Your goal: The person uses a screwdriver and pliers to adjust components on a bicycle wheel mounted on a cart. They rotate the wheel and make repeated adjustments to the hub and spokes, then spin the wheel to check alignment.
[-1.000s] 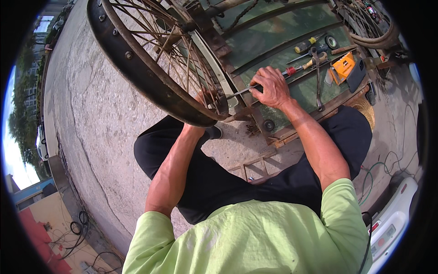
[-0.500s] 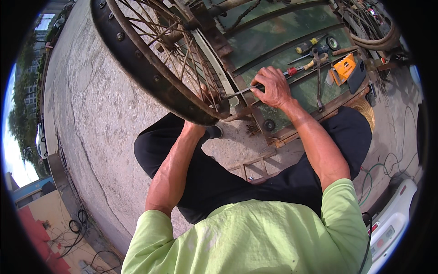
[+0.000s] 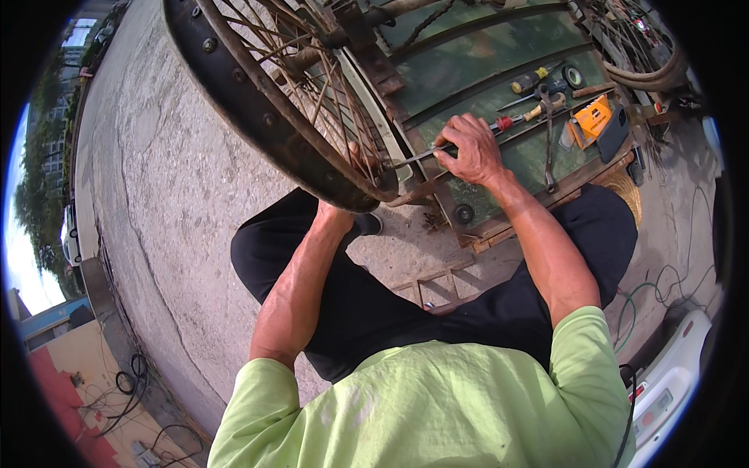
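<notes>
A rusty spoked wheel [image 3: 269,148] with a dark, bolt-studded rim stands upright at the upper left, mounted beside a green cart bed [image 3: 468,58]. My left hand [image 3: 362,158] reaches behind the wheel's near end. Only some fingers show through the spokes, and what they touch is hidden. My right hand [image 3: 473,148], over the cart's near corner, grips a slim metal tool [image 3: 417,158] between thumb and fingers. The tool's tip points left to the spokes at the rim's inner side. Just beyond this hand lies a screwdriver with a red and wooden handle [image 3: 519,118].
On the cart bed lie a hammer [image 3: 548,144], a yellow-black screwdriver [image 3: 530,79], a tape roll [image 3: 573,76] and an orange box [image 3: 592,117]. A small metal frame [image 3: 437,290] rests on the concrete between my legs. A green hose [image 3: 626,320] trails at right.
The wheel has turned slightly, its rim bolts shifting up and away from me. My right hand keeps its grip on the slim tool. The whole view has shifted a little.
</notes>
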A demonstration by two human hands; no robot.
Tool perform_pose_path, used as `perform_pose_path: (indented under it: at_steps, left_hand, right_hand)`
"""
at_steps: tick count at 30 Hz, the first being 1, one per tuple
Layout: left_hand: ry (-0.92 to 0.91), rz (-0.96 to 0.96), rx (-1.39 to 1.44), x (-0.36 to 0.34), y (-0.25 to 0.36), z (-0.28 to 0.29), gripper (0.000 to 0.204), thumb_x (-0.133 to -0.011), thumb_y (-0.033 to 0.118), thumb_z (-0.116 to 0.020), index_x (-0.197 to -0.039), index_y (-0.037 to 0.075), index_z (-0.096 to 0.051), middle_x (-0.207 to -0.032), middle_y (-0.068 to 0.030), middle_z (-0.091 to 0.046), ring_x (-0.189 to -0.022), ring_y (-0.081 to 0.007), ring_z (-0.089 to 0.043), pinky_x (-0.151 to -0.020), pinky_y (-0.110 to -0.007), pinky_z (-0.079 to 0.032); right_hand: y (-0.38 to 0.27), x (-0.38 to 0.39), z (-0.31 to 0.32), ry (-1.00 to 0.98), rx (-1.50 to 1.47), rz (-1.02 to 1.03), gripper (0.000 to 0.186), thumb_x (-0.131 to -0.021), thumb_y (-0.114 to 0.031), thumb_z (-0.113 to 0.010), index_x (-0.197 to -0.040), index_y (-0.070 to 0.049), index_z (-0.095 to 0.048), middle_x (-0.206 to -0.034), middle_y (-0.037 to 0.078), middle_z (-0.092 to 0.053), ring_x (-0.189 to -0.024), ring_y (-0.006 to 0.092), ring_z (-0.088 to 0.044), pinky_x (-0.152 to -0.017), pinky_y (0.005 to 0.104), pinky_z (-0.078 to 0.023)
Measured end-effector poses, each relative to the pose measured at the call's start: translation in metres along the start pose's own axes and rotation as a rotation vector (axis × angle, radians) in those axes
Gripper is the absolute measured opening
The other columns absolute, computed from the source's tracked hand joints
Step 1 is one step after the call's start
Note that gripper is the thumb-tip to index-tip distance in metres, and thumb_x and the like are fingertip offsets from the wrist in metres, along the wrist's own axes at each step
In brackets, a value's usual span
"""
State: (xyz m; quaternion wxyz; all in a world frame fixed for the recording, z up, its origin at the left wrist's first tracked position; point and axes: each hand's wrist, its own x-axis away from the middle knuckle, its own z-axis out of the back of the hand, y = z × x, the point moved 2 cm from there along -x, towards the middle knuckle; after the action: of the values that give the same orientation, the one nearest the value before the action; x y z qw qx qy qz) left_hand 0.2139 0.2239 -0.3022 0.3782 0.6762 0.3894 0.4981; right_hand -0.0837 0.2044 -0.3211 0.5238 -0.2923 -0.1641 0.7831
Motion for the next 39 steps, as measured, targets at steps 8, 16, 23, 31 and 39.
perform_pose_path:
  at_steps: [8, 16, 23, 31, 39]
  left_hand:
    - [0.112, 0.078, -0.054, 0.0, 0.005, -0.008, 0.062, -0.108, 0.064, -0.052, -0.111, 0.004, -0.07, -0.104, -0.0083, -0.071, -0.1, -0.022, -0.067, -0.09, -0.04, -0.056]
    - [0.037, 0.008, -0.22, 0.008, 0.019, -0.018, 0.061, -0.11, 0.062, -0.05, -0.114, 0.005, -0.07, -0.106, -0.0074, -0.071, -0.1, -0.0208, -0.066, -0.089, -0.039, -0.055]
    - [0.0, 0.017, -0.199, 0.007, 0.016, -0.009, 0.06, -0.111, 0.06, -0.048, -0.117, 0.004, -0.07, -0.105, -0.0072, -0.071, -0.095, -0.02, -0.067, -0.085, -0.038, -0.055]
    - [0.017, 0.011, -0.23, 0.009, 0.02, -0.013, 0.054, -0.112, 0.053, -0.05, -0.114, 0.004, -0.071, -0.103, -0.0066, -0.072, -0.09, -0.0189, -0.067, -0.082, -0.036, -0.055]
    - [0.029, -0.083, -0.228, 0.015, 0.027, -0.022, 0.046, -0.114, 0.047, -0.052, -0.1, 0.005, -0.069, -0.093, -0.0027, -0.067, -0.085, -0.0137, -0.061, -0.079, -0.031, -0.051]
  right_hand:
    - [0.0, 0.0, -0.001, -0.003, 0.014, -0.001, 0.022, -0.078, -0.024, -0.085, -0.091, -0.014, -0.071, -0.1, 0.004, -0.062, -0.105, 0.0279, -0.059, -0.091, 0.0446, -0.045]
    - [0.002, 0.002, -0.001, -0.011, 0.003, 0.0, 0.021, -0.078, -0.023, -0.085, -0.091, -0.013, -0.071, -0.099, 0.004, -0.061, -0.104, 0.0286, -0.059, -0.09, 0.0452, -0.046]
    - [0.002, 0.001, -0.002, -0.024, 0.003, 0.002, 0.021, -0.078, -0.023, -0.084, -0.091, -0.013, -0.071, -0.099, 0.004, -0.061, -0.104, 0.0284, -0.058, -0.091, 0.0451, -0.046]
    - [0.002, 0.001, -0.001, -0.025, 0.008, 0.0, 0.021, -0.078, -0.024, -0.084, -0.091, -0.013, -0.072, -0.099, 0.003, -0.061, -0.104, 0.0278, -0.058, -0.092, 0.0448, -0.046]
    - [0.002, 0.001, -0.001, -0.021, -0.005, 0.001, 0.021, -0.077, -0.025, -0.083, -0.091, -0.013, -0.072, -0.098, 0.003, -0.061, -0.104, 0.0274, -0.058, -0.092, 0.0444, -0.046]
